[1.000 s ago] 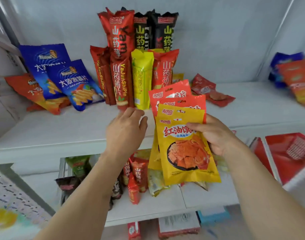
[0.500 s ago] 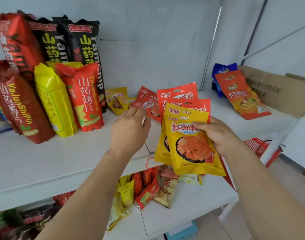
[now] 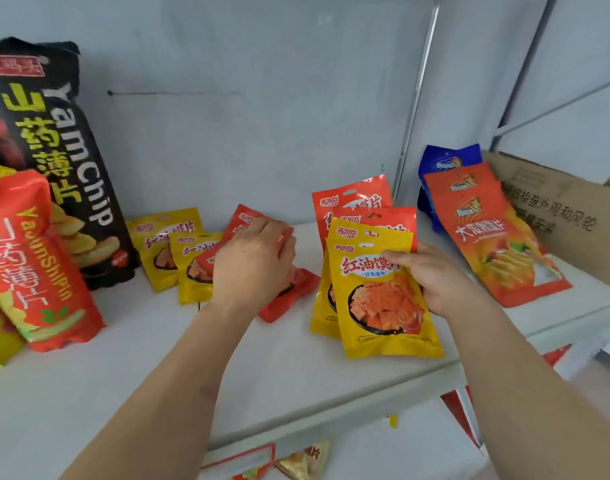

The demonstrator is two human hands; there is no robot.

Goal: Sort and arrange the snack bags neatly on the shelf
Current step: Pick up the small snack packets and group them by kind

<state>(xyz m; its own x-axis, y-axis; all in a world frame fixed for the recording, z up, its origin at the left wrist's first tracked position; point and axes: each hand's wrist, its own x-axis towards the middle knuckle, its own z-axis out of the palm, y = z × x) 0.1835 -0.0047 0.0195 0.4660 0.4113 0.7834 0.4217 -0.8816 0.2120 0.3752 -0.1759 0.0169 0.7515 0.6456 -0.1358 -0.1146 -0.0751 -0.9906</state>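
My right hand point(image 3: 431, 275) grips a fanned stack of small snack bags point(image 3: 376, 292), two yellow in front and two red behind, held upright over the white shelf point(image 3: 289, 368). My left hand point(image 3: 251, 268) lies palm down on red snack bags point(image 3: 289, 292) that lean at the shelf's back; its fingers curl over the top one's edge. Two small yellow bags point(image 3: 168, 247) lean against the wall just left of that hand.
Tall yam chip bags stand at the left: a black one point(image 3: 61, 161) and a red one point(image 3: 37, 265). At the right, orange point(image 3: 494, 237) and blue point(image 3: 445, 164) chip bags lean by a cardboard box point(image 3: 566, 216). More snacks lie on the lower shelf point(image 3: 303, 462).
The view has swung right and closer. My left hand moved forward from mid-air onto the red bags at the back. My right hand still holds the same stack.
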